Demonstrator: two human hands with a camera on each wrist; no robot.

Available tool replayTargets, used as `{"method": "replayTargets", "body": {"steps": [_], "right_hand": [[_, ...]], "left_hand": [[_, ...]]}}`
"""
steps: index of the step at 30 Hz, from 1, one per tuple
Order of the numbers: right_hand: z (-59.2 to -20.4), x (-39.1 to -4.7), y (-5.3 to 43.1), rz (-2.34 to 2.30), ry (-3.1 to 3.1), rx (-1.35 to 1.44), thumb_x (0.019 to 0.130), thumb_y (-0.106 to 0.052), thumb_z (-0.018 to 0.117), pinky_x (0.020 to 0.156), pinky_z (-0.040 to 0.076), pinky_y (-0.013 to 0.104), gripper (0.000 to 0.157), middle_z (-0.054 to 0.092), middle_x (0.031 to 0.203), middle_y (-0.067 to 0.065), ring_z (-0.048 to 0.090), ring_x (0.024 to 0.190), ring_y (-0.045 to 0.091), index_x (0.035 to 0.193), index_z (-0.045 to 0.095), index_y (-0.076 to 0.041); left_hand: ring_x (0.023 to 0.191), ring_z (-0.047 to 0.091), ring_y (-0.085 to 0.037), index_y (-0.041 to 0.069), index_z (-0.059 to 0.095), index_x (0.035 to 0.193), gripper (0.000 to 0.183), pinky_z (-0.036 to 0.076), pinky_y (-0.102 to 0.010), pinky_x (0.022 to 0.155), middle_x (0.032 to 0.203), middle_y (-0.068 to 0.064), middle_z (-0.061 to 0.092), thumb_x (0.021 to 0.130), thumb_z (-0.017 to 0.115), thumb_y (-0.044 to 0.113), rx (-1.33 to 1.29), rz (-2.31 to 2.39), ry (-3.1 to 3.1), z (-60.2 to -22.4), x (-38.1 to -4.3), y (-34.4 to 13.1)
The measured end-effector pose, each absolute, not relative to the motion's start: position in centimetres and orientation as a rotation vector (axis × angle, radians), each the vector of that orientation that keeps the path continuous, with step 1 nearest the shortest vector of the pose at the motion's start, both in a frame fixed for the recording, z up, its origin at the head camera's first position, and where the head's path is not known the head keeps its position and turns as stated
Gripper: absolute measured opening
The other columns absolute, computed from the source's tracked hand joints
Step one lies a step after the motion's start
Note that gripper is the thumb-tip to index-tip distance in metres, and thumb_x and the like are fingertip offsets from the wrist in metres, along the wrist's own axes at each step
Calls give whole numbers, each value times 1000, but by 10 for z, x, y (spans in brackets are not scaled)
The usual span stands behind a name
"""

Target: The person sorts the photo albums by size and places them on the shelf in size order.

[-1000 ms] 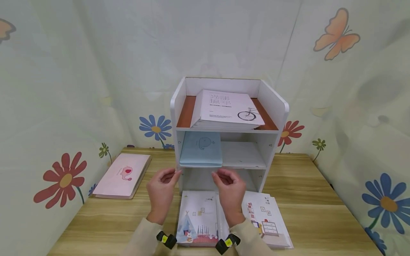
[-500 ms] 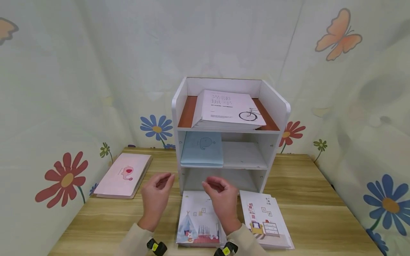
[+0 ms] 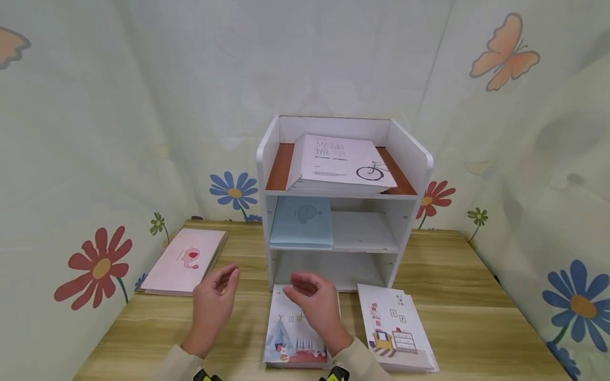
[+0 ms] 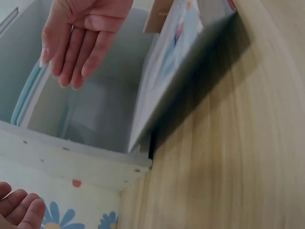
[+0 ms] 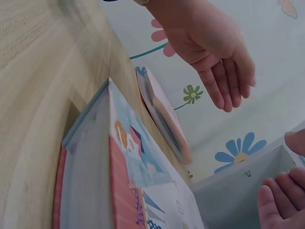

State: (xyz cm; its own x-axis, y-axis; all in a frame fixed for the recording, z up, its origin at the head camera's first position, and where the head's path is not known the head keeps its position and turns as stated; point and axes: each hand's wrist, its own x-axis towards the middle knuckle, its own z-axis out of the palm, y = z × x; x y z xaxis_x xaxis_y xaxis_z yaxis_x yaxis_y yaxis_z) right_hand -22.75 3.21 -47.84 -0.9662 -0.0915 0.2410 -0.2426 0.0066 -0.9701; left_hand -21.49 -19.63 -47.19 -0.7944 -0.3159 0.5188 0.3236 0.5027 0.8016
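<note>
My left hand (image 3: 213, 304) hovers over the table with fingers loosely bent and nothing in them, just right of a pink book (image 3: 188, 259) with an elephant on its cover. Also holding nothing, my right hand (image 3: 316, 307) overlaps a thick picture book (image 3: 290, 338) with a tent drawing in the head view. Its relaxed fingers (image 4: 71, 59) show in the left wrist view. A light blue book (image 3: 302, 219) with a whale drawing lies on the left half of the middle shelf of a white rack (image 3: 419, 159).
On the rack's top shelf lies a thick white stack (image 3: 340, 161) with a bicycle on its cover. Right of the tent book is another white picture book (image 3: 395, 328) with a dresser drawing. A flower-printed curtain (image 3: 190, 95) surrounds the wooden table (image 3: 457, 296).
Both hands have drawn back from the rack towards me and to the left, and apart from each other. The books and rack have stayed put.
</note>
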Motion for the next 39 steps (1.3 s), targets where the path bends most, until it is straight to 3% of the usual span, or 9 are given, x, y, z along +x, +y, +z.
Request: {"method": "replayTargets", "body": {"steps": [8, 16, 18, 22, 23, 26, 30, 39], "right_hand": [[-484, -230, 21, 2254, -2164, 397, 84, -17, 85, 88, 60, 21, 36, 74, 117, 18, 70, 114, 37, 116, 74, -2], [-489, -232, 9, 2383, -2157, 383, 87, -16, 83, 89, 61, 26, 46, 70, 123, 26, 73, 109, 24, 125, 68, 5], [-487, -232, 6, 2424, -2143, 382, 87, -15, 83, 90, 61, 28, 48, 70, 125, 26, 73, 110, 25, 127, 66, 6], [-487, -233, -1, 2447, -2157, 373, 87, -16, 83, 91, 60, 26, 48, 71, 125, 20, 71, 111, 21, 128, 66, 4], [-487, -234, -2, 2447, -2168, 369, 87, -18, 83, 91, 60, 26, 48, 71, 125, 18, 71, 110, 20, 127, 67, 3], [-488, -237, -8, 2462, -2194, 334, 87, -22, 84, 93, 59, 27, 47, 73, 123, 11, 70, 111, 17, 127, 69, -2], [-489, -242, -17, 2505, -2180, 294, 86, -24, 84, 97, 58, 28, 47, 73, 123, 9, 69, 112, 16, 127, 69, -5], [-491, -249, -39, 2636, -2087, 234, 87, -18, 82, 88, 60, 27, 45, 71, 124, 19, 71, 101, 14, 125, 68, 0]], "left_hand": [[95, 61, 10, 2, 72, 120, 24, 50, -1, 84, 115, -12, 75, 99, 68, 10, 73, -1255, -2209, -487, -213, -226], [96, 55, 16, 4, 71, 124, 26, 49, -3, 85, 119, -10, 74, 99, 67, 12, 97, -1154, -2307, -496, -211, -256], [97, 58, 11, 3, 70, 124, 26, 47, 0, 85, 119, -13, 73, 99, 67, 11, 90, -1137, -2322, -496, -211, -263], [104, 68, -16, 2, 69, 126, 30, 46, 0, 87, 120, -17, 73, 98, 69, 13, 78, -1100, -2375, -497, -214, -279], [107, 68, -23, 2, 69, 127, 31, 47, -2, 88, 121, -17, 72, 98, 69, 14, 81, -1093, -2395, -497, -215, -283], [115, 64, -35, 2, 65, 132, 37, 55, -25, 99, 128, -21, 68, 100, 67, 19, 108, -1080, -2482, -499, -219, -297], [126, 56, -41, 2, 57, 141, 46, 48, -57, 108, 141, -24, 58, 104, 61, 29, 198, -1126, -2603, -497, -227, -313], [135, 44, -48, 2, 48, 150, 57, 42, -66, 110, 152, -28, 46, 106, 53, 39, 448, -1121, -2719, -494, -241, -350]]}}
